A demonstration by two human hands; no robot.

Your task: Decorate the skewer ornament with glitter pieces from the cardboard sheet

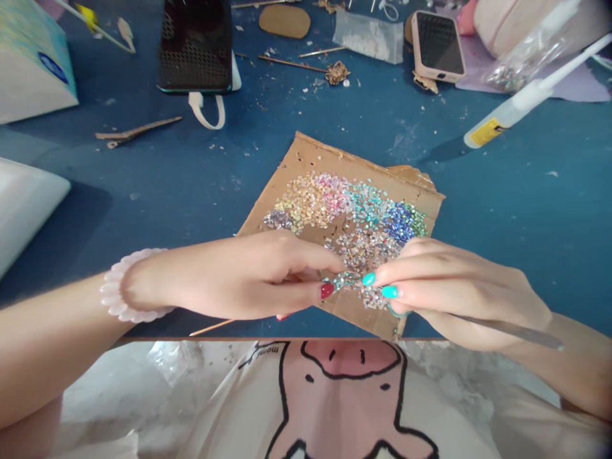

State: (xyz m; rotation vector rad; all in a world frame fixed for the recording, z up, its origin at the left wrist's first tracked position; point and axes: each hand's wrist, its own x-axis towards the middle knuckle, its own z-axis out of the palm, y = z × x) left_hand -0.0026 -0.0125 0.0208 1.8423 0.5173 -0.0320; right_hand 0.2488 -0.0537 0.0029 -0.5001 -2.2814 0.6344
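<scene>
My left hand (282,274), with a pale pink bracelet at its wrist, pinches a small ornament (347,280) covered in clear and teal stones. A thin copper-coloured stick (213,327) pokes out beneath this hand; whether it joins the ornament is hidden. In my right hand (459,290) are slim grey tweezers (507,328), their back end sticking out past the palm and their tips hidden by the fingers. Those fingers meet the ornament's right side. Under both hands lies a cardboard sheet (277,185) spread with rhinestones (329,194) in yellow, pink, teal, blue, green and clear patches.
A glue bottle (492,127) stands at the right. Behind are a black phone (195,48) with a white cable, a pale-cased phone (437,48), a zip bag (368,37) and a flower-topped hairpin (337,73). A metal clip (138,131) and tissue box (38,70) lie left.
</scene>
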